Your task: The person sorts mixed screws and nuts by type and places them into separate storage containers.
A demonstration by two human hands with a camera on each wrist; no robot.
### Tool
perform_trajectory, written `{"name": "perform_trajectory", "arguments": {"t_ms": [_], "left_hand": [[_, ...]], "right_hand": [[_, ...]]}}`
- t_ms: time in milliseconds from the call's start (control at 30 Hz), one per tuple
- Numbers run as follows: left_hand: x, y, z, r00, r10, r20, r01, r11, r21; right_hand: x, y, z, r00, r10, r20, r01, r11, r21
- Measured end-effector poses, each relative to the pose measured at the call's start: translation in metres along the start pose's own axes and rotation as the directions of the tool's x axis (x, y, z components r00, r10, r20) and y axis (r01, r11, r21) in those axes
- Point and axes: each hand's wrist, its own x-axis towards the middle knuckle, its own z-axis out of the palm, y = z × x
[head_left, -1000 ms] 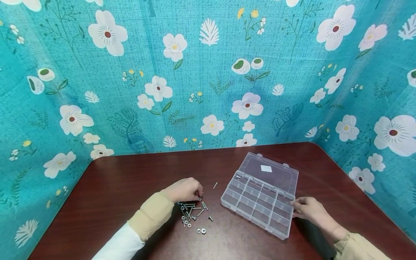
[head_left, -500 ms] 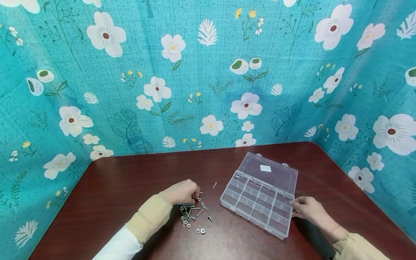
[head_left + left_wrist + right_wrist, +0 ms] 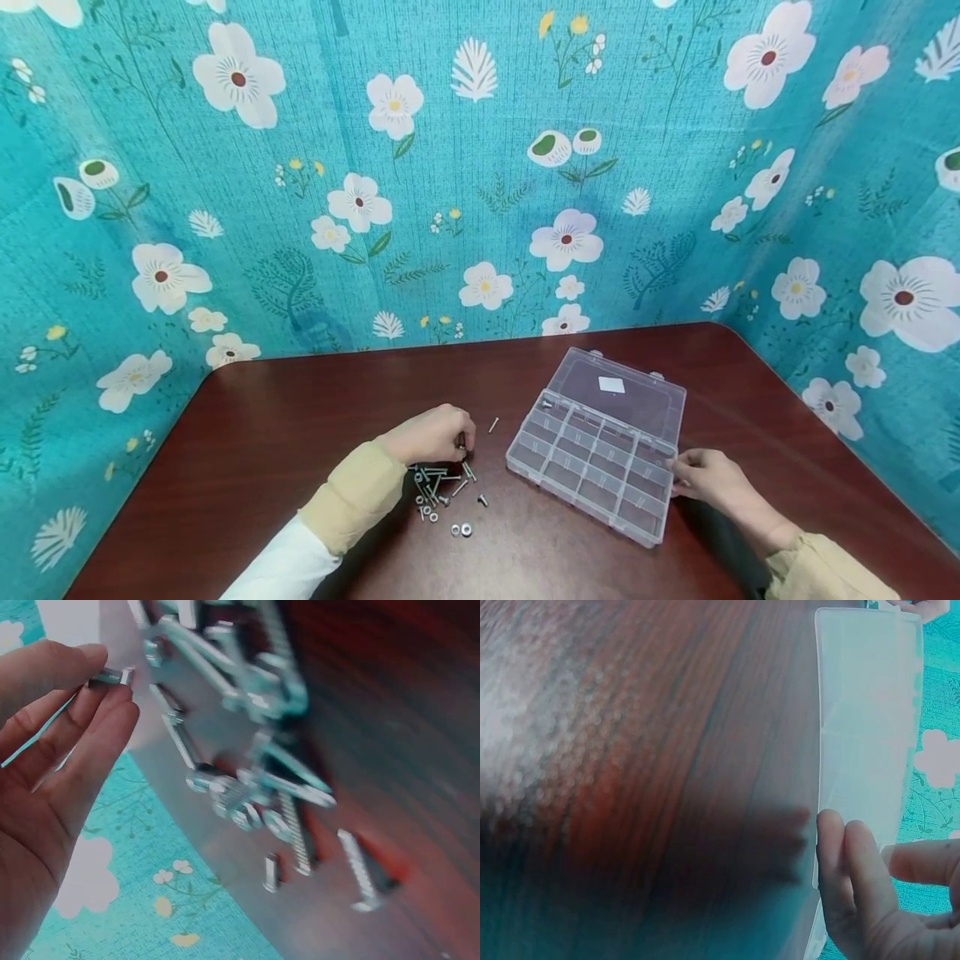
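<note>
My left hand (image 3: 435, 433) is just beyond a loose pile of metal bolts (image 3: 437, 483) and nuts. Between thumb and fingertips it pinches a small bolt (image 3: 112, 676), whose shiny end sticks out past the fingers in the left wrist view. On the right, a clear plastic compartment box (image 3: 581, 502) lies with its lid (image 3: 622, 404) folded back. My right hand (image 3: 712, 479) holds the box's right edge, thumb at the top rim and fingers (image 3: 832, 844) against the side wall. One small metal piece (image 3: 546, 404) is in the back-left compartment.
A single bolt (image 3: 493, 424) lies between the left hand and the box. Two larger nuts (image 3: 467, 529) and a short bolt (image 3: 483, 500) lie in front of the pile. A flowered turquoise cloth (image 3: 480, 167) hangs behind the dark wooden table (image 3: 337, 392).
My left hand has moved slightly right and away from the pile, with a small bolt now pinched in its fingers. The nut at its fingertips is out of sight. The right hand stays on the box.
</note>
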Motion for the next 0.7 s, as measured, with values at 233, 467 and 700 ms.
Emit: {"name": "perform_trajectory", "arguments": {"t_ms": [233, 467, 700], "left_hand": [[0.013, 0.008, -0.004, 0.999, 0.027, -0.040, -0.031, 0.996, -0.089], [0.027, 0.014, -0.008, 0.998, 0.017, -0.064, -0.030, 0.978, -0.207], [0.042, 0.020, -0.008, 0.991, -0.032, -0.127, -0.013, 0.941, -0.338]], "right_hand": [[-0.001, 0.000, 0.002, 1.000, 0.007, 0.003, -0.007, 1.000, 0.019], [-0.001, 0.002, 0.001, 1.000, 0.005, -0.003, -0.005, 0.999, 0.041], [-0.001, 0.002, 0.000, 1.000, -0.009, -0.005, 0.010, 0.999, 0.039]]}}
